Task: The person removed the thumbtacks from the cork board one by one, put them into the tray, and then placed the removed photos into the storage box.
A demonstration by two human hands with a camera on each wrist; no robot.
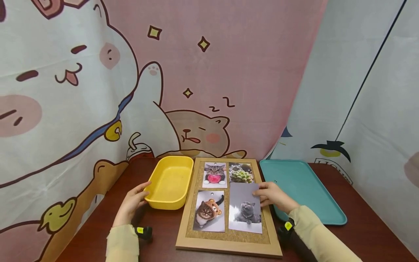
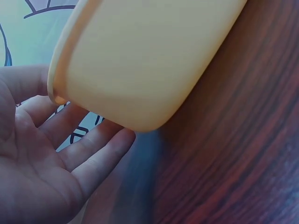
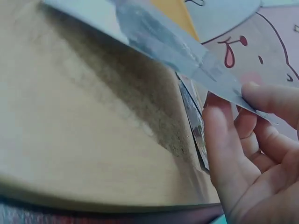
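Rectangular grey-cat photo point(image 1: 245, 198): over the wood-framed cork board's point(image 1: 229, 245) right half, long axis running away from me.
Right hand point(image 1: 274, 197): the nearer one, pinching the photo's right edge.
Left hand point(image 1: 131, 200): gripping the yellow plastic basin's point(image 1: 167, 205) near-left rim.

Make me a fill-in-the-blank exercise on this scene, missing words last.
1. The right hand pinches a photo of a gray ____.
2. The left hand touches the ____ tray.
3. In the head view, the teal tray lies to the ____ of the corkboard.
4. Besides the pinched one, the corkboard bears ____ other photos.

Missing words: cat; yellow; right; three.
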